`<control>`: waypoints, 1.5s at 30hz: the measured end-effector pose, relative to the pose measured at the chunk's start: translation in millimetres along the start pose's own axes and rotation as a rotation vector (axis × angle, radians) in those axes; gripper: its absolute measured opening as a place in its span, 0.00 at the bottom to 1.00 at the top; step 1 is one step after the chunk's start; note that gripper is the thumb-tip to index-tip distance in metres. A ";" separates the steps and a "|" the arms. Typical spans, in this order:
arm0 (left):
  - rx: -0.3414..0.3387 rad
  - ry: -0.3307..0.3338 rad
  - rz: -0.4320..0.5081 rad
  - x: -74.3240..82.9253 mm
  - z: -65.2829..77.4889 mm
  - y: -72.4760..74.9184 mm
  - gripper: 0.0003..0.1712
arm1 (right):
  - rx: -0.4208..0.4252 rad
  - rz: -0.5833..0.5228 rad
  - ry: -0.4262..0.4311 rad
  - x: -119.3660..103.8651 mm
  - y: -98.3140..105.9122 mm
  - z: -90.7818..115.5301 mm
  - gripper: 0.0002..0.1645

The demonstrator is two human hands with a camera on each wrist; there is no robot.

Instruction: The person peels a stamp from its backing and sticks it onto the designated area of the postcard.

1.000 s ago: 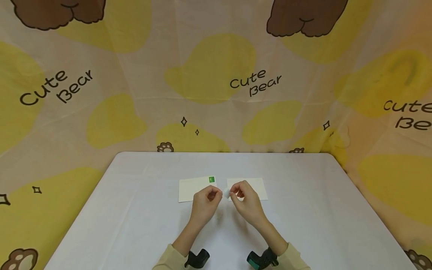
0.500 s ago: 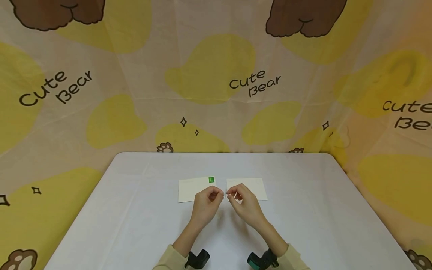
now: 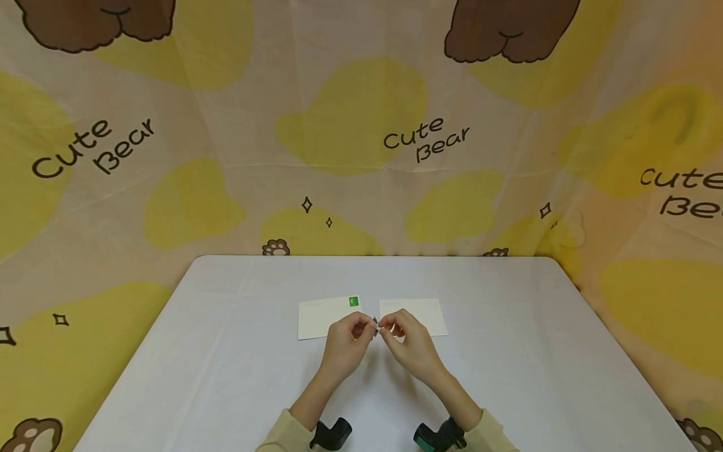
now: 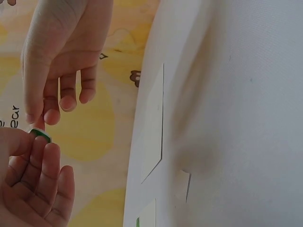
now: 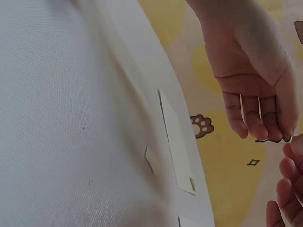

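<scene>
Both hands meet over the table's middle, fingertip to fingertip. In the head view, a small green stamp (image 3: 375, 327) shows as a dark sliver between them. My left hand (image 3: 346, 344) pinches this stamp; the left wrist view shows its green face and pale edge at the left fingertips (image 4: 35, 142). The right hand (image 3: 416, 344) pinches at the stamp's edge with thumb and forefinger, its other fingers curving loosely. Beyond the left hand lies a cream envelope (image 3: 319, 317) with a green stamp (image 3: 353, 301) in its top right corner. Behind the right hand is a plain cream envelope (image 3: 426, 311).
Both envelopes lie flat on the white table (image 3: 237, 376). A small white paper scrap (image 4: 183, 184) rests on the table below the hands. A patterned yellow cloth (image 3: 350, 125) hangs behind the table. A black wrist camera (image 3: 332, 433) sits on the left wrist, another (image 3: 439, 434) on the right.
The hands have drawn slightly closer together. The small piece between them showed pale a second ago, was barely visible half a second ago, and now appears dark green and edge-on.
</scene>
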State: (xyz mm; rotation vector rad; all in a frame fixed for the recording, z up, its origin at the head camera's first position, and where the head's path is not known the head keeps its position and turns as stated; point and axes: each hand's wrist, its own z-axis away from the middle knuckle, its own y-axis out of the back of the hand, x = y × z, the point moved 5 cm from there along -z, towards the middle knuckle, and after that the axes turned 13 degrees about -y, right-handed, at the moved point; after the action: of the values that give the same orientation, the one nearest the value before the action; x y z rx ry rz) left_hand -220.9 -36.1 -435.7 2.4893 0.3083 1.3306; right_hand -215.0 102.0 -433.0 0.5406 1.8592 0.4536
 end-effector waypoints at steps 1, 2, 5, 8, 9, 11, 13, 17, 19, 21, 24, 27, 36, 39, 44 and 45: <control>-0.002 -0.002 0.001 0.0 0.1 -0.1 0.05 | -0.001 0.000 0.000 -0.2 -0.1 0.0 0.10; -0.004 -0.004 0.003 0.0 0.2 -0.3 0.05 | -0.002 0.000 -0.001 -0.4 -0.1 0.0 0.10; -0.013 -0.007 -0.001 -0.2 0.5 -0.9 0.05 | -0.007 0.001 -0.009 -0.6 -0.2 0.2 0.10; -0.024 -0.007 -0.013 -0.1 0.6 -1.2 0.05 | -0.012 0.004 -0.018 -0.8 -0.2 0.4 0.09; -0.029 -0.008 -0.015 0.2 0.5 -1.3 0.05 | -0.013 0.004 -0.018 -0.9 -0.2 0.5 0.09; -0.038 -0.009 -0.013 0.8 0.6 -1.4 0.05 | -0.014 0.004 -0.018 -1.3 -0.2 0.5 0.08; -0.045 -0.014 -0.008 0.6 1.0 -1.9 0.05 | -0.014 0.002 -0.015 -1.3 -0.4 0.5 0.08; -0.050 -0.015 0.002 -0.1 1.7 -2.5 0.05 | -0.015 -0.004 -0.007 -0.9 -1.1 0.2 0.08; -0.050 -0.015 0.001 -0.1 1.6 -2.4 0.05 | -0.014 -0.005 -0.004 -0.4 -1.6 -0.1 0.08; -0.050 -0.010 -0.002 0.3 1.4 -2.2 0.05 | -0.012 -0.005 -0.003 0.2 -2.0 -0.3 0.08; -0.055 -0.008 -0.006 0.8 1.5 -2.1 0.05 | -0.013 -0.003 -0.010 1.3 -2.6 -0.4 0.08; -0.061 -0.002 -0.008 1.3 1.9 -1.8 0.04 | -0.019 -0.004 -0.023 2.3 -3.1 -0.3 0.08; -0.073 -0.003 -0.016 1.8 2.3 -0.9 0.05 | -0.027 -0.020 -0.042 2.5 -2.4 -0.1 0.08; -0.072 -0.003 -0.013 2.0 2.1 -0.9 0.05 | -0.029 -0.018 -0.054 3.8 -2.7 -0.1 0.08; -0.072 0.001 0.000 2.5 2.6 -1.3 0.05 | -0.044 -0.034 -0.075 6.1 -3.5 -0.1 0.06; -0.072 0.000 0.002 2.2 2.7 -1.4 0.05 | -0.048 -0.039 -0.074 6.3 -3.6 -0.1 0.05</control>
State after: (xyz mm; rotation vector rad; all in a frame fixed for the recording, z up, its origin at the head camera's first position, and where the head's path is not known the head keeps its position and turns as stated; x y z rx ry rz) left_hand -217.5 -34.5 -435.9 2.4305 0.2534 1.3190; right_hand -217.5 102.6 -439.7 0.4824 1.7805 0.4451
